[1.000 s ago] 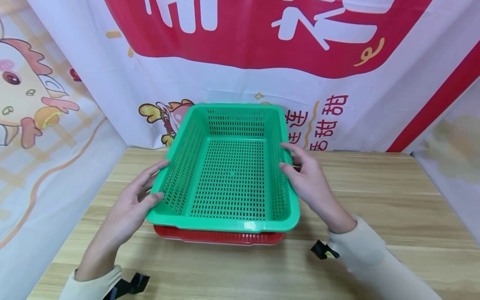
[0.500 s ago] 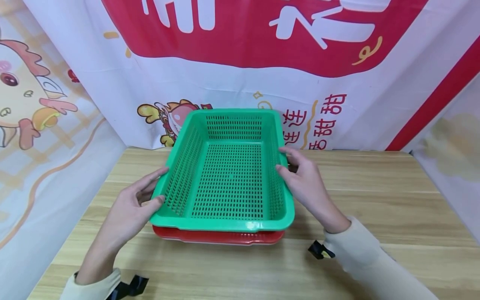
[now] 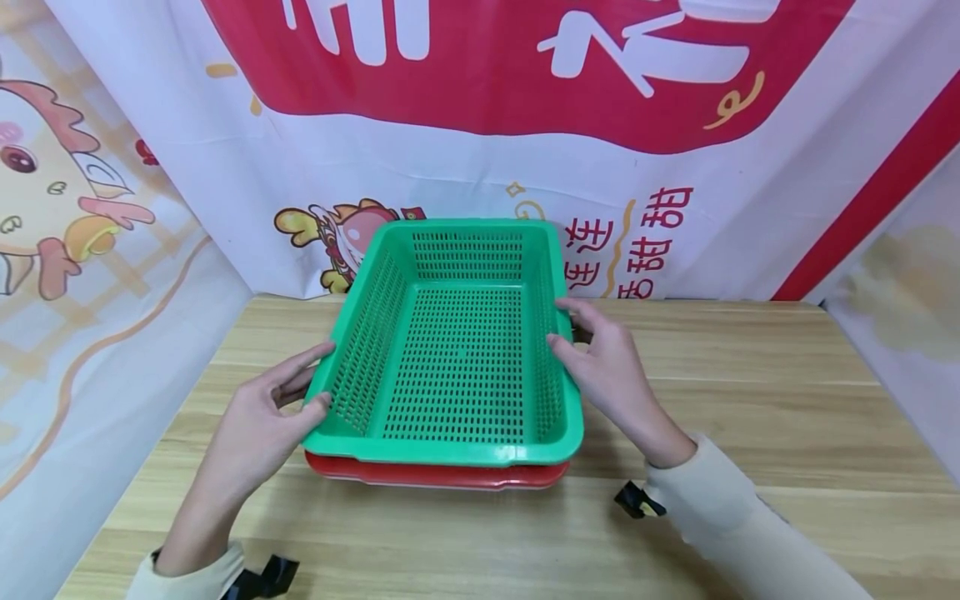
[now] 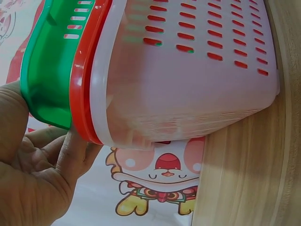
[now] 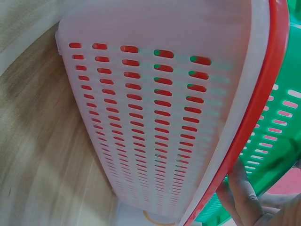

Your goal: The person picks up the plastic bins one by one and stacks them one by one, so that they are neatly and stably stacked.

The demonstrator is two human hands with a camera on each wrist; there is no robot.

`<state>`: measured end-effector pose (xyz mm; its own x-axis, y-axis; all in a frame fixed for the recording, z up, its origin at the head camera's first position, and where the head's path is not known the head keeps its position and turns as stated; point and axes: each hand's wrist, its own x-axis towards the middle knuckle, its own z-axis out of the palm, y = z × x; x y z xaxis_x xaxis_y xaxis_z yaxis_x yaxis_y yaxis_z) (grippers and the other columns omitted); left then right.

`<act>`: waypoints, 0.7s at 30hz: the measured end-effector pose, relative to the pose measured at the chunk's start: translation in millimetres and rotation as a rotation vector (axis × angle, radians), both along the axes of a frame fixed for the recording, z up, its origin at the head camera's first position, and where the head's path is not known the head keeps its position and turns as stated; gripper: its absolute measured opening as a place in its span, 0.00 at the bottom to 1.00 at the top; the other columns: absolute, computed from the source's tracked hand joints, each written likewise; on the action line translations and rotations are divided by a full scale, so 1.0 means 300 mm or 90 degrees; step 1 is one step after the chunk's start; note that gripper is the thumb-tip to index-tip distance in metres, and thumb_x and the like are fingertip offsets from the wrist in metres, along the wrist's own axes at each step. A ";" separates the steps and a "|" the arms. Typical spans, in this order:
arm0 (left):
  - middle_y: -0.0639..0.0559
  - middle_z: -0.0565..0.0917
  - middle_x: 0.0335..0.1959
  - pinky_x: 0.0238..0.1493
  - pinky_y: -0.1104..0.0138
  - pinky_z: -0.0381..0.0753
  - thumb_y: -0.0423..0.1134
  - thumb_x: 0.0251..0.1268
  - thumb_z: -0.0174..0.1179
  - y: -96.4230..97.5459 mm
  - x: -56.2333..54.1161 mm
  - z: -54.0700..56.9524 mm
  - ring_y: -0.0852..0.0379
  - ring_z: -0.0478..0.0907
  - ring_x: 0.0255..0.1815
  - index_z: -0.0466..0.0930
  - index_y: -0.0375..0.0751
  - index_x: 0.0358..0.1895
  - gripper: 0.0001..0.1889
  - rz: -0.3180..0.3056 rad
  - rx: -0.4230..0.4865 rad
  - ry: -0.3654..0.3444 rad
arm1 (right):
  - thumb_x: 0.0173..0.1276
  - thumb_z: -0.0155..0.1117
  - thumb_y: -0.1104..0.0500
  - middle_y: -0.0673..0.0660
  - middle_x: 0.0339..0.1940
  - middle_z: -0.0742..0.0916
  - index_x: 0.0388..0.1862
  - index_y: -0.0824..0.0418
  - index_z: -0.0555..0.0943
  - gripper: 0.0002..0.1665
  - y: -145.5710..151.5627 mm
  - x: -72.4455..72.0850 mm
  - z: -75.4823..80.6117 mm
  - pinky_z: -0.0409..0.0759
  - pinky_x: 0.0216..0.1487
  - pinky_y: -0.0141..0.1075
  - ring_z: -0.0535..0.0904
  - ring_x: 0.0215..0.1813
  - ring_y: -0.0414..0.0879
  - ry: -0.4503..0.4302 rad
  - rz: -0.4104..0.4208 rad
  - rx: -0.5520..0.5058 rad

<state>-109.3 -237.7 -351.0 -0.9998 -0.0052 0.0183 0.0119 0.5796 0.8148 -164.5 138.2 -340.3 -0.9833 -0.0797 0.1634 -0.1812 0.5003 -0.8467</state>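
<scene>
A green plastic basket (image 3: pixel 450 452) with slotted walls and floor is nested in a red basket (image 3: pixel 442 475), its rim standing above the red one. Outside both is a translucent white basket (image 4: pixel 188 89), seen in the two wrist views. My left hand (image 3: pixel 255 425) holds the green rim at the left, thumb on top and fingers below; in the left wrist view those fingers are by the red rim. On the opposite side my right hand (image 3: pixel 611 358) grips the green rim, thumb over its inner edge. In the right wrist view its fingertips lie between the green wall and red rim.
The baskets stand on a wood-grain table (image 3: pixel 750 392), close to its back edge. Behind hangs a white and red printed cloth (image 3: pixel 465 158), with more printed cloth at the left (image 3: pixel 75 350) and right sides.
The green basket has sunk lower into the red basket, its right edge shifting slightly left. Both hands have moved down with it, still holding its rim. The red basket has stayed in place.
</scene>
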 end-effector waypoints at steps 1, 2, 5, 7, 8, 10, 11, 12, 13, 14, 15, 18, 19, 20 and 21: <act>0.38 0.83 0.71 0.34 0.73 0.85 0.40 0.77 0.63 0.000 0.001 -0.001 0.41 0.83 0.66 0.72 0.54 0.81 0.31 0.002 -0.001 0.002 | 0.80 0.63 0.64 0.71 0.72 0.83 0.77 0.68 0.73 0.30 0.000 0.000 -0.001 0.91 0.56 0.52 0.86 0.65 0.65 0.000 0.000 0.001; 0.38 0.83 0.71 0.35 0.73 0.84 0.40 0.77 0.63 0.000 0.003 -0.002 0.41 0.83 0.66 0.72 0.54 0.81 0.31 0.004 -0.002 0.004 | 0.80 0.63 0.64 0.71 0.72 0.83 0.77 0.68 0.73 0.30 0.000 0.000 -0.003 0.91 0.56 0.53 0.86 0.65 0.64 -0.001 0.000 0.003; 0.38 0.82 0.71 0.32 0.73 0.83 0.41 0.77 0.63 -0.001 0.007 -0.005 0.38 0.82 0.69 0.73 0.53 0.80 0.30 0.008 -0.001 0.008 | 0.79 0.63 0.64 0.71 0.70 0.84 0.77 0.67 0.74 0.30 -0.001 -0.001 -0.006 0.91 0.56 0.53 0.86 0.64 0.64 -0.003 -0.002 0.006; 0.37 0.82 0.71 0.27 0.72 0.79 0.41 0.78 0.64 -0.002 0.009 -0.007 0.37 0.81 0.70 0.73 0.53 0.80 0.30 0.013 -0.001 0.009 | 0.79 0.64 0.63 0.70 0.68 0.85 0.77 0.67 0.74 0.30 -0.002 -0.001 -0.008 0.92 0.55 0.53 0.86 0.62 0.63 -0.003 -0.004 0.012; 0.37 0.82 0.71 0.26 0.71 0.78 0.41 0.78 0.63 -0.002 0.010 -0.008 0.36 0.81 0.71 0.74 0.53 0.80 0.29 0.015 0.001 0.009 | 0.79 0.64 0.63 0.70 0.67 0.86 0.77 0.67 0.74 0.29 -0.002 -0.002 -0.009 0.92 0.55 0.52 0.86 0.60 0.63 -0.002 -0.004 0.015; 0.37 0.83 0.71 0.24 0.70 0.77 0.41 0.78 0.63 -0.002 0.012 -0.010 0.35 0.80 0.72 0.74 0.53 0.79 0.29 0.019 0.007 0.008 | 0.79 0.65 0.63 0.70 0.63 0.87 0.76 0.67 0.75 0.29 -0.002 -0.002 -0.010 0.93 0.53 0.51 0.86 0.58 0.62 -0.001 -0.006 0.022; 0.37 0.83 0.70 0.25 0.71 0.77 0.41 0.78 0.63 -0.002 0.012 -0.011 0.34 0.79 0.73 0.74 0.53 0.79 0.29 0.021 0.010 0.008 | 0.79 0.65 0.63 0.70 0.62 0.88 0.76 0.66 0.75 0.29 -0.002 -0.003 -0.011 0.93 0.52 0.50 0.86 0.57 0.61 0.000 -0.007 0.026; 0.36 0.83 0.70 0.27 0.72 0.78 0.40 0.78 0.63 -0.001 0.013 -0.013 0.34 0.78 0.73 0.74 0.52 0.79 0.29 0.022 0.011 0.007 | 0.78 0.65 0.63 0.70 0.60 0.88 0.76 0.66 0.75 0.29 -0.003 -0.003 -0.011 0.93 0.51 0.50 0.86 0.56 0.61 0.001 -0.008 0.030; 0.36 0.83 0.70 0.29 0.72 0.80 0.40 0.78 0.63 -0.002 0.013 -0.014 0.33 0.78 0.73 0.74 0.52 0.79 0.29 0.022 0.013 0.006 | 0.78 0.66 0.63 0.69 0.59 0.89 0.75 0.66 0.76 0.29 -0.003 -0.004 -0.012 0.93 0.50 0.49 0.86 0.55 0.60 0.001 -0.009 0.033; 0.35 0.83 0.70 0.31 0.73 0.81 0.40 0.78 0.63 -0.001 0.013 -0.014 0.32 0.77 0.74 0.74 0.51 0.79 0.29 0.022 0.015 0.005 | 0.78 0.66 0.64 0.69 0.57 0.89 0.75 0.66 0.76 0.29 -0.003 -0.005 -0.012 0.93 0.49 0.48 0.86 0.54 0.60 0.001 -0.011 0.037; 0.35 0.83 0.70 0.32 0.73 0.81 0.40 0.78 0.63 -0.001 0.014 -0.014 0.32 0.77 0.74 0.74 0.51 0.79 0.29 0.022 0.014 0.004 | 0.78 0.66 0.64 0.69 0.56 0.89 0.75 0.66 0.76 0.29 -0.004 -0.006 -0.012 0.93 0.48 0.47 0.86 0.53 0.59 -0.001 -0.012 0.039; 0.35 0.84 0.69 0.36 0.75 0.82 0.40 0.78 0.63 0.001 0.014 -0.017 0.32 0.77 0.74 0.74 0.50 0.79 0.29 0.023 0.007 0.005 | 0.77 0.67 0.64 0.69 0.54 0.89 0.74 0.66 0.76 0.28 -0.003 -0.009 -0.016 0.93 0.46 0.44 0.85 0.51 0.59 -0.004 -0.014 0.046; 0.35 0.85 0.68 0.36 0.75 0.82 0.40 0.78 0.63 0.002 0.014 -0.018 0.32 0.78 0.73 0.74 0.50 0.79 0.29 0.024 0.005 0.005 | 0.77 0.67 0.64 0.69 0.53 0.89 0.73 0.66 0.76 0.28 -0.003 -0.010 -0.016 0.92 0.45 0.44 0.85 0.51 0.59 -0.006 -0.016 0.048; 0.36 0.85 0.67 0.38 0.76 0.82 0.40 0.78 0.63 0.003 0.014 -0.019 0.32 0.78 0.73 0.74 0.50 0.79 0.29 0.026 0.001 0.006 | 0.77 0.67 0.64 0.69 0.53 0.89 0.73 0.66 0.77 0.28 -0.003 -0.011 -0.017 0.92 0.45 0.43 0.85 0.51 0.59 -0.007 -0.016 0.050; 0.36 0.86 0.66 0.39 0.77 0.81 0.40 0.78 0.63 0.005 0.015 -0.020 0.32 0.79 0.72 0.74 0.49 0.79 0.29 0.028 -0.003 0.006 | 0.77 0.67 0.64 0.69 0.53 0.89 0.73 0.66 0.76 0.28 -0.003 -0.012 -0.018 0.93 0.45 0.43 0.86 0.51 0.59 -0.010 -0.017 0.052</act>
